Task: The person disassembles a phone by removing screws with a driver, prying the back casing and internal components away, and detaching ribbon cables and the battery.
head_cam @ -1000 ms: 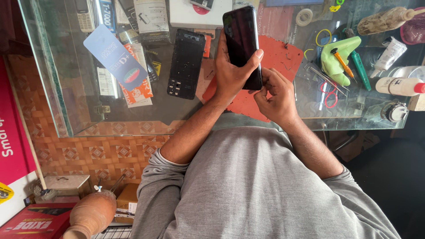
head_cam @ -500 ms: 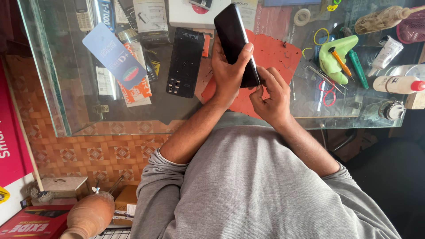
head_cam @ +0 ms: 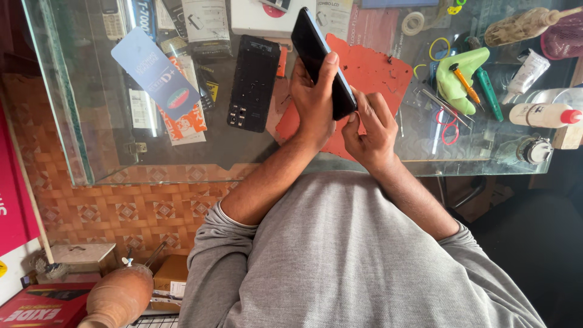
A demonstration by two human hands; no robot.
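Left hand (head_cam: pixel 313 97) grips black phone (head_cam: pixel 322 61); right hand (head_cam: pixel 370 130) seemingly pinches its lower edge

One head-worn camera looks steeply down from above the person's grey-shirted torso, close in, facing the glass table (head_cam: pixel 182 164) toward twelve o'clock, tiled floor (head_cam: pixel 121 212) at eight o'clock, with no second view sharing the scene.

A: What is held?

B: A black smartphone (head_cam: pixel 322 61), slim, glossy and dark, with rounded corners.

A: Its pose?

B: Tilted on edge, top toward upper left, raised above the red mat (head_cam: pixel 376 79) on the glass table (head_cam: pixel 243 152).
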